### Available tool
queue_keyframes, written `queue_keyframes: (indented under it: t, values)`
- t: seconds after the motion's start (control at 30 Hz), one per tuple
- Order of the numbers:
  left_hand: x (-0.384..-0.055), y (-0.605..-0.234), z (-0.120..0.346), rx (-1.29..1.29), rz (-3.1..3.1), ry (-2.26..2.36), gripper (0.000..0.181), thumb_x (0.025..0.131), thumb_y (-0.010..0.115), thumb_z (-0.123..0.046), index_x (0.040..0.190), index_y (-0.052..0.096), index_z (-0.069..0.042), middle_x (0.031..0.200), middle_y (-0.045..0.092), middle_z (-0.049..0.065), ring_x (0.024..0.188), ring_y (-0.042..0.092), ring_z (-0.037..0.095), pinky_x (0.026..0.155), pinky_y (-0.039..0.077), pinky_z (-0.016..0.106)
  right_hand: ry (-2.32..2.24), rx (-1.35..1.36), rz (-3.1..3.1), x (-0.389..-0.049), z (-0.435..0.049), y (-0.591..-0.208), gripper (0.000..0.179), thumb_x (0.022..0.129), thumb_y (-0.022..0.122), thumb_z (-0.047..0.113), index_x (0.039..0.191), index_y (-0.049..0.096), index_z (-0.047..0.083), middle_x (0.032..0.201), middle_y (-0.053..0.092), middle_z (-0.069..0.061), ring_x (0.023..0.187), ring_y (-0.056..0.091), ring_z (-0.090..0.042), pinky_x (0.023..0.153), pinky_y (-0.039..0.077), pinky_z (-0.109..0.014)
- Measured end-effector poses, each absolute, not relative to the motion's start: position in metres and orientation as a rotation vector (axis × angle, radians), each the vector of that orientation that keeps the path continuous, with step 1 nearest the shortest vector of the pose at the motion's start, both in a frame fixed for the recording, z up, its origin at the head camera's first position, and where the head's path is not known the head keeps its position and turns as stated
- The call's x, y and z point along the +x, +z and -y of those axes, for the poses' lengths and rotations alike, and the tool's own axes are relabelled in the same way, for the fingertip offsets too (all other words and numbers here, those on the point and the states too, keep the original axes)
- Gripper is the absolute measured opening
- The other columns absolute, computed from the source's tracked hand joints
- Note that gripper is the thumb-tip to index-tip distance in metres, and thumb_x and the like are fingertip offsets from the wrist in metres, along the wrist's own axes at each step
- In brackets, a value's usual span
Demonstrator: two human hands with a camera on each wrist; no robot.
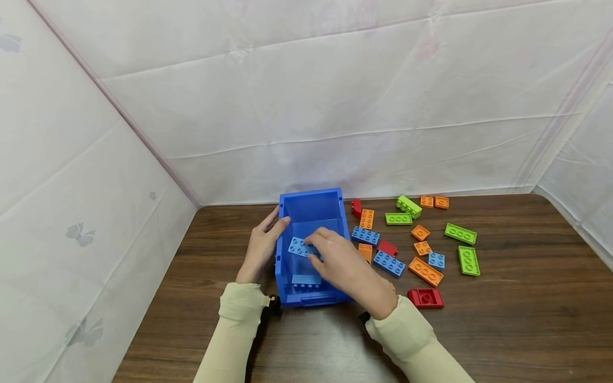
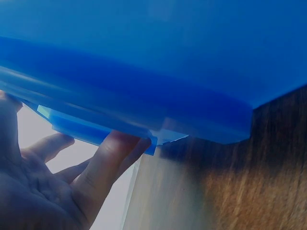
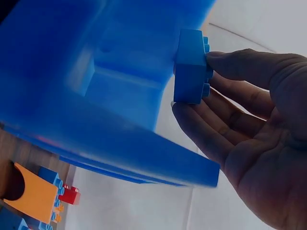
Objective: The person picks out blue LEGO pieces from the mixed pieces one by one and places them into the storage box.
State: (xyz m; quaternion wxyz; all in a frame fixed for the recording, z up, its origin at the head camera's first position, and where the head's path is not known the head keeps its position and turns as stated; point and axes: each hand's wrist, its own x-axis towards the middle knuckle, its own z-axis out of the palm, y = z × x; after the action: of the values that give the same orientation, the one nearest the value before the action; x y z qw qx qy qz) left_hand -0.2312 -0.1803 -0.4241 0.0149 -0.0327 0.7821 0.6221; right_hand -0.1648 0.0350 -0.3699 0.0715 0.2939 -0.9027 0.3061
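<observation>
A blue plastic box [image 1: 313, 300] stands on the table, its opening facing up toward me. My left hand [image 1: 261, 244] grips the box's left wall, thumb at the rim and fingers along the outside. In the left wrist view that hand [image 2: 72, 177] is seen from below against the blue wall. My right hand [image 1: 342, 260] pinches a blue studded brick [image 1: 299, 247] over the box opening. The right wrist view shows this brick [image 3: 189, 67] between thumb and fingertips. Another blue brick [image 1: 306, 281] lies inside, near the front wall.
Right of the box lie loose toy bricks: blue ones [image 1: 389, 263], orange ones [image 1: 425, 271], green ones [image 1: 460, 233] and red ones [image 1: 426, 298]. The wooden table [image 1: 527, 319] meets white sheeting [image 1: 306, 106] behind and at both sides.
</observation>
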Motion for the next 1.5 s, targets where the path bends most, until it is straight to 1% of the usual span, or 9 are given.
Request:
queue_keyframes:
  t: [0.23,0.53,0.8,1.0,1.17,1.5]
  values:
    - [-0.231,-0.424,0.182,-0.074,-2.442,1.925,0.070,0.101,0.069,-0.054,0.163,0.046,-0.029,0.150,0.059,0.017,0.126,0.065,0.042,0.097,0.057,0.056,0.906,0.875,2.777,-0.167,-0.029,-0.376,0.030,0.099,0.079,0.011,0.126,0.073,0.000,0.121,0.071,-0.013,0.110,0.069,-0.029,0.097,0.059,-0.044]
    - [-0.230,-0.423,0.181,-0.073,-2.451,1.911,0.071,0.101,0.068,-0.055,0.163,0.045,-0.029,0.151,0.058,0.017,0.126,0.065,0.042,0.098,0.056,0.057,0.842,0.886,2.782,-0.169,-0.026,-0.384,0.029,0.097,0.079,0.007,0.125,0.073,-0.001,0.118,0.071,-0.013,0.107,0.069,-0.028,0.094,0.060,-0.043]
    - [-0.230,-0.422,0.181,-0.078,-2.448,1.907,0.069,0.101,0.068,-0.055,0.163,0.046,-0.032,0.151,0.058,0.017,0.130,0.062,0.042,0.102,0.053,0.059,0.757,0.914,2.805,-0.167,-0.020,-0.388,0.029,0.098,0.078,0.008,0.125,0.073,-0.002,0.115,0.070,-0.014,0.104,0.069,-0.029,0.094,0.060,-0.041]
    - [-0.230,-0.422,0.181,-0.080,-2.463,1.894,0.070,0.101,0.068,-0.056,0.163,0.046,-0.032,0.154,0.055,0.015,0.133,0.060,0.042,0.105,0.051,0.060,0.710,0.918,2.790,-0.164,-0.015,-0.393,0.025,0.098,0.077,0.007,0.121,0.073,-0.003,0.113,0.071,-0.015,0.101,0.069,-0.029,0.093,0.060,-0.041]
    - [-0.231,-0.424,0.181,-0.080,-2.469,1.894,0.071,0.100,0.069,-0.056,0.162,0.047,-0.032,0.154,0.056,0.015,0.132,0.060,0.041,0.105,0.051,0.060,0.716,0.885,2.803,-0.165,-0.013,-0.398,0.025,0.098,0.077,0.006,0.122,0.074,-0.004,0.115,0.071,-0.017,0.102,0.070,-0.030,0.094,0.060,-0.043]
    - [-0.230,-0.424,0.181,-0.078,-2.475,1.883,0.072,0.099,0.069,-0.058,0.163,0.046,-0.033,0.154,0.056,0.014,0.133,0.059,0.042,0.104,0.051,0.062,0.727,0.863,2.830,-0.166,-0.011,-0.403,0.023,0.098,0.077,0.004,0.118,0.074,-0.004,0.111,0.072,-0.017,0.098,0.071,-0.029,0.091,0.061,-0.042]
